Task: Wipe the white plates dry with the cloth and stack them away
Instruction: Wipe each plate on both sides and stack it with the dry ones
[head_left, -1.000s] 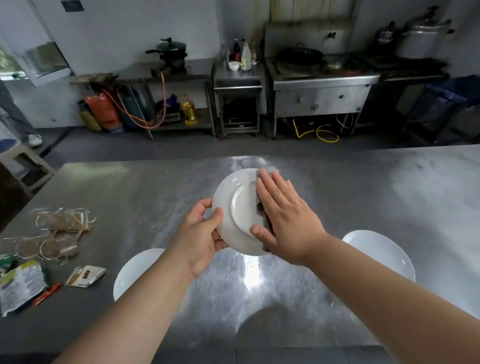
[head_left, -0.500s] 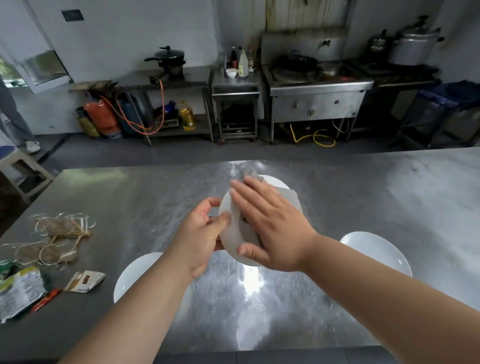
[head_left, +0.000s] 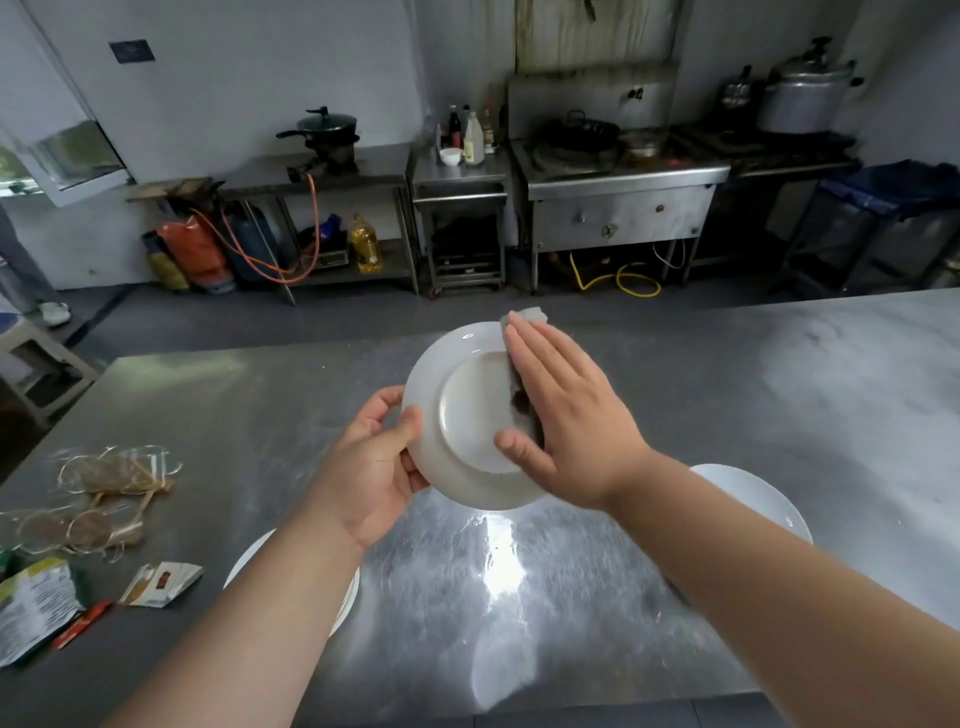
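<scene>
The plate (head_left: 467, 415) you hold is white, round and glossy, with a wide rim and a round ring about its middle on the face turned to you. It is tilted, far edge raised, and hangs in the air above the tabletop (head_left: 779, 389). Your left grip (head_left: 371, 470) pinches its left rim: the thumb lies on the near face and the fingers curl round behind the edge. Your right grip (head_left: 566, 415) is flat, fingers straight and side by side, thumb set apart low on the plate, and it presses the cloth (head_left: 524, 316) against the plate's right half. The cloth is grey and mostly hidden under your palm; one corner pokes out past your fingertips at the far rim, and a dark fold shows beside your palm. Two more white plates lie on the tabletop: the left plate (head_left: 249, 558) partly under your left forearm, the right plate (head_left: 748, 499) behind your right forearm. Packets (head_left: 31, 608) lie at the tabletop's left edge.
</scene>
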